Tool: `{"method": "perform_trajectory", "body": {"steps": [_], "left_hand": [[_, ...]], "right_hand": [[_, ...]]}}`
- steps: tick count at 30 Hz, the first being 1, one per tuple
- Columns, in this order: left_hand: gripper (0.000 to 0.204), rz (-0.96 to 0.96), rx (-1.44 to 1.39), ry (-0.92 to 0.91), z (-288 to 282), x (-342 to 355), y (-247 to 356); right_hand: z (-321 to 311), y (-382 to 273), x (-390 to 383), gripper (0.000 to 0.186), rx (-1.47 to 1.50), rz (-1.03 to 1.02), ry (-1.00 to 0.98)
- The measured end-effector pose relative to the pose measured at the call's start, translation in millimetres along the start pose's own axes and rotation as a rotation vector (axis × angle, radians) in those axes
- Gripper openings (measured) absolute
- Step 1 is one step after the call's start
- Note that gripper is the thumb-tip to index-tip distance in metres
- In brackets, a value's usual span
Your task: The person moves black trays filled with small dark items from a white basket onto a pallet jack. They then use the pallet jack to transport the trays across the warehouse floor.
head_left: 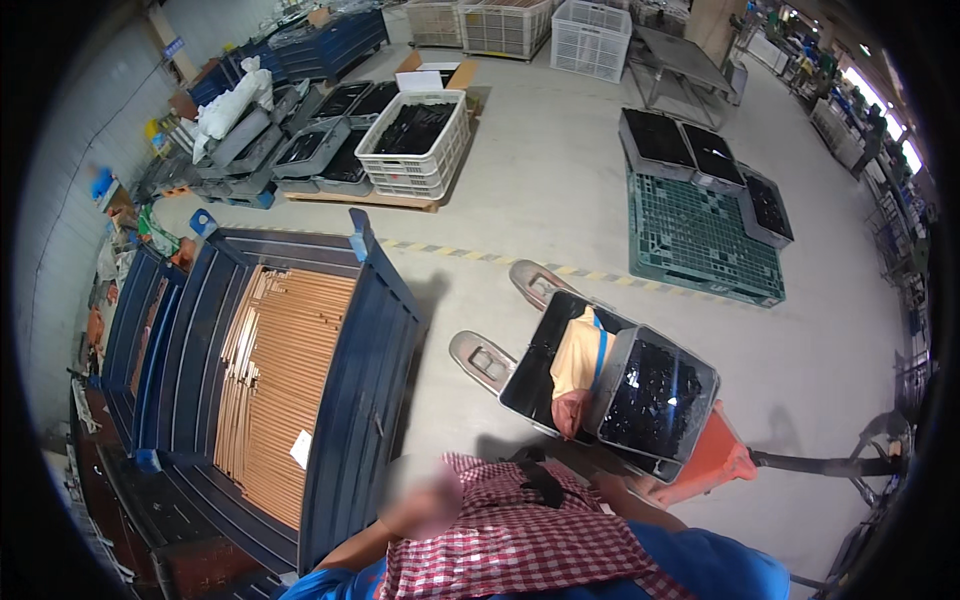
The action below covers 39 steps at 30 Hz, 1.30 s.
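Note:
My left hand (428,505) is low in front of me, close to the side of a blue metal crate (370,390) of copper-coloured rods (285,380). A blur covers its fingers. My right hand (608,487) is beside the near end of a grey bin holding shiny black pieces (655,395); its fingers are hidden. That bin overlaps another grey bin (535,365), in which lie a pale yellow cloth (580,355) with a blue strip and a reddish-brown bundle (570,412). Both bins rest on an orange pallet jack (712,455).
A green plastic pallet (690,225) with grey bins stands ahead right. At the far left, a white crate (415,165) and grey bins of black pieces sit on wooden pallets. The jack's fork tips (482,360) stick out beyond the bins. A metal table (680,65) stands farther back.

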State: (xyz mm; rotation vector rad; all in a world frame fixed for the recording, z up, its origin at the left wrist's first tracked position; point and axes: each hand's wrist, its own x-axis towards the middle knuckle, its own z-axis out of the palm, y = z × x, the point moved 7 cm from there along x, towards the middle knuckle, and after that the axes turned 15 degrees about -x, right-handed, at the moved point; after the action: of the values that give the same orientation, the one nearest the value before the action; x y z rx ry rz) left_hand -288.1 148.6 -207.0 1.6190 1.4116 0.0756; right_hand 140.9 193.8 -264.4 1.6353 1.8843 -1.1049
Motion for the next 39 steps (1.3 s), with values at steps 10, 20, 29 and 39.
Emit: {"method": "perform_trajectory", "body": {"steps": [10,20,29,39], "left_hand": [[0.027,0.127,-0.124,0.282,-181,21,9],[0.022,0.258,0.107,0.429,-448,109,22],[0.025,0.337,-0.186,0.491,-515,138,59],[0.022,0.461,-0.08,0.74,-635,287,54]], "right_hand": [[-70,-18,141,0.049,-0.344,-0.064,-0.017],[-183,-249,179,0.036,0.344,-0.049,0.447],[-236,-140,257,0.033,-0.251,0.009,0.352],[-438,-201,367,0.044,0.478,0.188,0.096]]}}
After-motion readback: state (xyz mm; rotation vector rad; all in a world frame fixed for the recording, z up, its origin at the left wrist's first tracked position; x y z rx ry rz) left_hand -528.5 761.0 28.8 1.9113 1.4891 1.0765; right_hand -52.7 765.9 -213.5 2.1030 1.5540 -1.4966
